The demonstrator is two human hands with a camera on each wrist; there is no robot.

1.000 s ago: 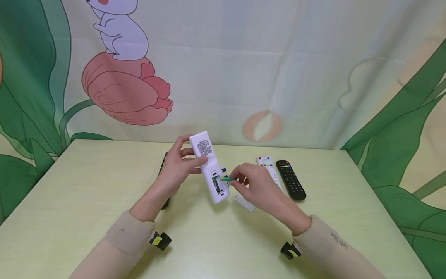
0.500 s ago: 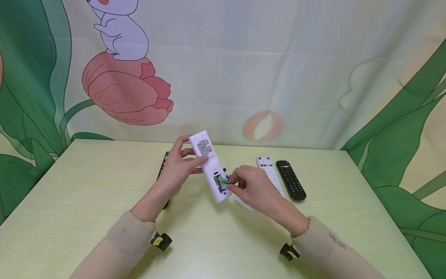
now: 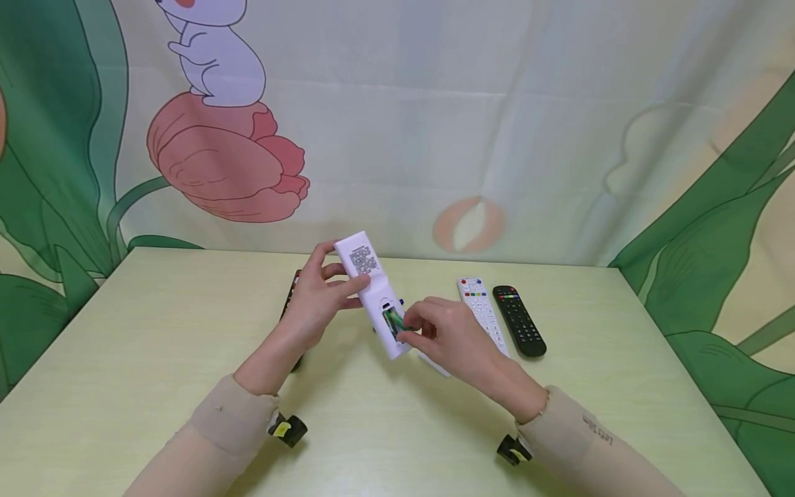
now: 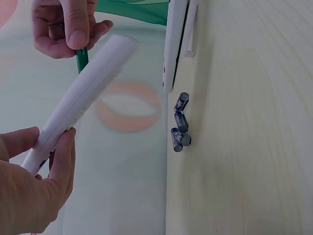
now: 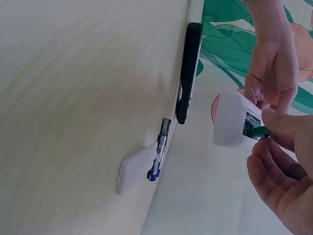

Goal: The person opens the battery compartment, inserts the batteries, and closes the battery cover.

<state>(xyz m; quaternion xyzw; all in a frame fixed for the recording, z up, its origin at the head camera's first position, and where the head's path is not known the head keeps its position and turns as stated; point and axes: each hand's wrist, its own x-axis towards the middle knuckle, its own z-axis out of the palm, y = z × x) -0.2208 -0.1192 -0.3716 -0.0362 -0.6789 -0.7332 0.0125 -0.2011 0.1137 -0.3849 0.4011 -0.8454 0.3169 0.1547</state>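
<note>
My left hand (image 3: 310,304) grips a white remote control (image 3: 375,284) above the table, its back turned up and the battery compartment bare. My right hand (image 3: 453,335) pinches a green battery (image 5: 257,131) between thumb and fingers. One end of that battery reaches into the compartment, and the battery lies at a slant there. In the left wrist view, the green battery (image 4: 82,60) shows beside the remote's edge, under the right thumb. The fingertips hide its outer end.
Several blue-and-silver batteries (image 4: 181,121) lie on the table behind the hands. A white battery cover (image 5: 138,169) lies near them. To the right are a white remote (image 3: 479,307) and a black remote (image 3: 520,323). Another dark remote (image 3: 290,295) is partly behind the left hand.
My right hand has moved slightly left and down, bringing the green battery deeper into the compartment. The left hand and its remote have barely moved.
</note>
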